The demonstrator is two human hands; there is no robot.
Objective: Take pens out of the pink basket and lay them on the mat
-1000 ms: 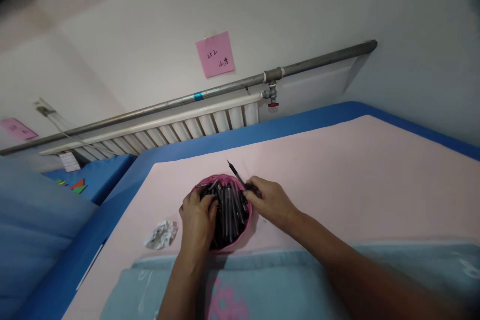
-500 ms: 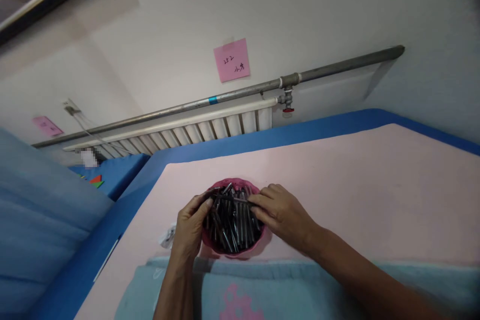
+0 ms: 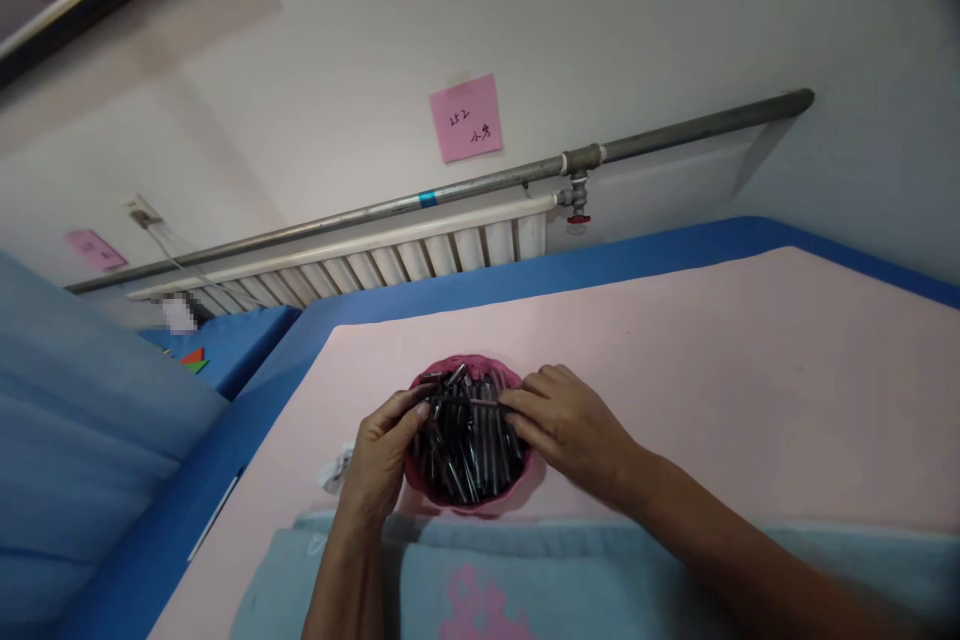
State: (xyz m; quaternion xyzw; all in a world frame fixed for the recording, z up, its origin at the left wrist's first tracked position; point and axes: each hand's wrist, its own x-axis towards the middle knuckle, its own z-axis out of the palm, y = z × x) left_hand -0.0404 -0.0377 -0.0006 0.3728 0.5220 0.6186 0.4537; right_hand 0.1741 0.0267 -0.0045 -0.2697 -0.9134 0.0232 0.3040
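Note:
A round pink basket (image 3: 429, 494) stands in front of me, filled with dark, shiny pens (image 3: 469, 460) lying in a jumble. Across its top runs one dark thin pen (image 3: 482, 403) with a paler stretch in its middle. My right hand (image 3: 570, 420) pinches the right end of this pen between thumb and fingers. At its left end, my left hand (image 3: 386, 445) is closed with thumb against fingers, over the basket's left rim. Fingers cover both ends of the pen, so its tips are hidden.
Pink sheeting (image 3: 675, 370) covers the blue-edged table, with a light blue towel (image 3: 570, 570) along the near side. A crumpled whitish wrapper (image 3: 335, 470) lies left of the basket. Behind are a white radiator (image 3: 442, 252) and a metal pipe (image 3: 495, 182). A blue curtain (image 3: 75, 440) hangs left.
Almost nothing differs. Both hands keep their hold on the pen over the basket, with only a tiny shift of the fingers and of the view.

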